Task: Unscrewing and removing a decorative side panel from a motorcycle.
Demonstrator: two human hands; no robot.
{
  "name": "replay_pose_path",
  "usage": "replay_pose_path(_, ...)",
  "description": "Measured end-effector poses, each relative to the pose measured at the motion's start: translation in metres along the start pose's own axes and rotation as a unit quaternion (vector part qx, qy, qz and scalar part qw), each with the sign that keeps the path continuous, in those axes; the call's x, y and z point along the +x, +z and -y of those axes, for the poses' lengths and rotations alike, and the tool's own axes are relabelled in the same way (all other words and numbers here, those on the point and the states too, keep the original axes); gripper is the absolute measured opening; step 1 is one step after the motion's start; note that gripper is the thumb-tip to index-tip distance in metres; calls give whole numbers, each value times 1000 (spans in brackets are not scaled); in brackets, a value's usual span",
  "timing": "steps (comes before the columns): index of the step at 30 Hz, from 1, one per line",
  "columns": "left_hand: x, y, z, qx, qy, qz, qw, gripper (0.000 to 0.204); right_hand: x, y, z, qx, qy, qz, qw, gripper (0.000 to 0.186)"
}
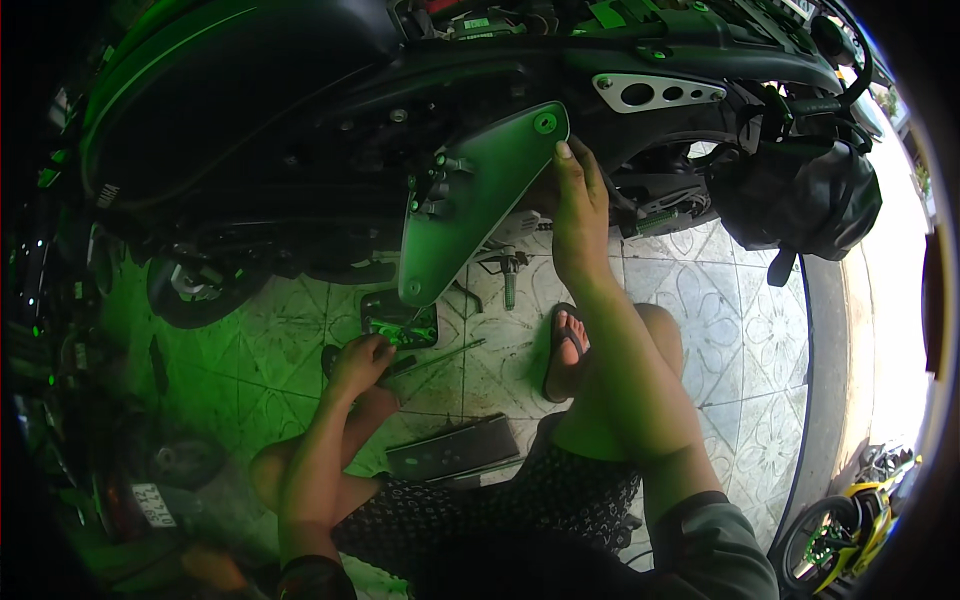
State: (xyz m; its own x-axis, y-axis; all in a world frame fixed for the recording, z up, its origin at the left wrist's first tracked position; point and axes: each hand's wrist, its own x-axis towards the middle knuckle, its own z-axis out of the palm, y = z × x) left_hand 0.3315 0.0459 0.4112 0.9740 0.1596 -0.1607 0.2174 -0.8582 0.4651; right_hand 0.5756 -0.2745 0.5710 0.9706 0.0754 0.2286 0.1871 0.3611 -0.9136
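My right hand (580, 205) grips the right edge of a flat, roughly triangular side panel (480, 185), thumb on its face and fingers behind. The panel is tilted against the side of a dark motorcycle (250, 130); it has a round hole at its upper corner and pegs on its left side. Lower left, my left hand (362, 366) is closed beside a small black tray (400, 322) of small parts; what it holds, if anything, is hidden. Close by its fingers lies a dark tool handle (400, 367), with a long thin rod (450, 362) next to it on the floor.
A flat dark panel (455, 448) lies on the tiled floor (765, 330) between my legs. The motorcycle's wheel (205, 290) is at left, a black bag (800, 200) hangs at right. A yellow motorbike (850, 525) stands lower right, another vehicle (155, 505) lower left.
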Motion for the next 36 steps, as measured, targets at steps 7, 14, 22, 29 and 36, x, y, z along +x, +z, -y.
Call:
replay_pose_path(7,3,8,4,-5,-11,55,998,29,-4,-1,10,34,16,-7,999,54)
replay_pose_path(14,-2,17,18,-3,-29,75,997,31,-5,3,16,37,28,-21,999,47)
replay_pose_path(22,7,11,15,8,-24,77,997,31,0,7,12,-101,-176,-107,973,33)
replay_pose_path(29,1,-8,-21,-5,9,20,1000,30,21,21,71,-322,-493,-38,807,30)
replay_pose_path(36,-6,-15,-28,-21,66,-24,997,30,88,46,125,-578,-385,99,712,35)
